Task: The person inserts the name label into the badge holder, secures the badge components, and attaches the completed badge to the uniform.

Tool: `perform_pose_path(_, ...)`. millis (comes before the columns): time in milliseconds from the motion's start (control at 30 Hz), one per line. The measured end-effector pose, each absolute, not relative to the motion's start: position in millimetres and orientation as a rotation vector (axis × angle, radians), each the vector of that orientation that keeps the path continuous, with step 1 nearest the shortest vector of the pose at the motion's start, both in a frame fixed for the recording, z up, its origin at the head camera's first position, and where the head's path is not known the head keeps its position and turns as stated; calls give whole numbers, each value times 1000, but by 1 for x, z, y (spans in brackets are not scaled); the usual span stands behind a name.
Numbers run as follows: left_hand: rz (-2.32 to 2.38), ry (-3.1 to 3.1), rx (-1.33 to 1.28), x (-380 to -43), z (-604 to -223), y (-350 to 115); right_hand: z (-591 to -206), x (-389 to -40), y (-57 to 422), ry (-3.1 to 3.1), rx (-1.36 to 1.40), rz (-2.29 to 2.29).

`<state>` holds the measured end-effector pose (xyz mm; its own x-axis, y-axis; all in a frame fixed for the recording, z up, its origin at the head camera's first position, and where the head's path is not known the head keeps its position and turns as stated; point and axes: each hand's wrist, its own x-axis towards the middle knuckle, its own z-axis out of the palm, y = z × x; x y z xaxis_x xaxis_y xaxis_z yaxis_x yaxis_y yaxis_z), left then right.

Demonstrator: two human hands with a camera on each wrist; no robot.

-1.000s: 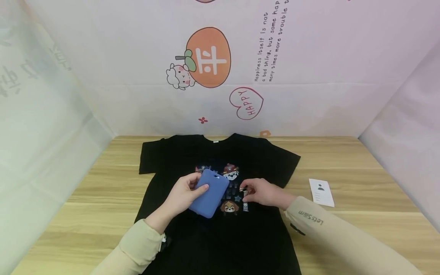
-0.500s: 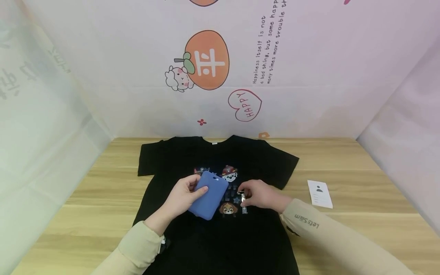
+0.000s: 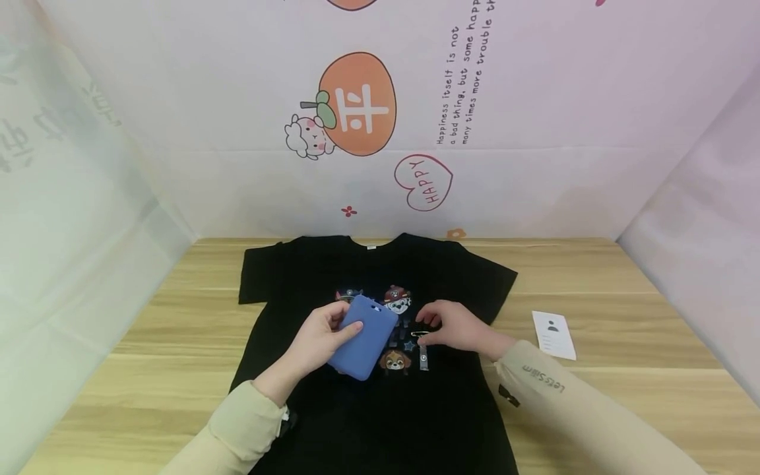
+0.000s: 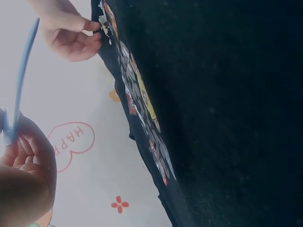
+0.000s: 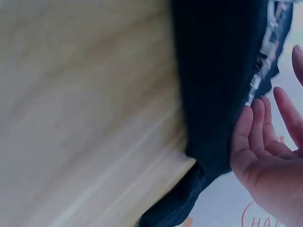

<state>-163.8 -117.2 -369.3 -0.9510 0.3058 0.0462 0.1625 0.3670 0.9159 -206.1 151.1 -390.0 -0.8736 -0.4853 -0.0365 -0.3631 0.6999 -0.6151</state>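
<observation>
My left hand [image 3: 326, 335] grips a blue card holder [image 3: 369, 336] by its left edge, thumb on its face and fingers behind. In the left wrist view the card holder [image 4: 22, 78] appears edge-on. My right hand [image 3: 454, 324] hovers at a badge clip [image 3: 423, 356] with a safety pin and clear strap, which lies on the black T-shirt's print. Its fingers are parted from the thumb, and the thumb tip overlaps the pin; touch cannot be told. The right wrist view shows this hand [image 5: 272, 156] with fingers spread.
The black T-shirt [image 3: 380, 422] lies spread under both hands, cartoon dogs on its chest. A white printed card [image 3: 554, 335] is on the wooden table [image 3: 617, 284] to the right. Printed white cloth [image 3: 534, 191] walls the back and sides.
My right fingers have let go of the badge clip and opened, the hand shifting slightly up and right. The clip now lies on the shirt. My left hand keeps the card holder nearly still.
</observation>
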Motion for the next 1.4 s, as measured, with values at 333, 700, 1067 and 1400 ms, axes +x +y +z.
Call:
perform_pose_path(333,1618,2465,479,-165,-367,-112,-373,-208,165,2588,-628,-1272)
perform_pose_path(700,1574,2469,539,-164,-366,-106,-366,-199,168,2321,-463,-1558)
perform_pose_path(1067,1577,2472,557,-165,-369,-98,-362,-187,156,2224,-566,-1606)
perform_pose_path(1400,1528,2393,639,-163,-368,-91,-357,-174,147,2181,-714,-1599)
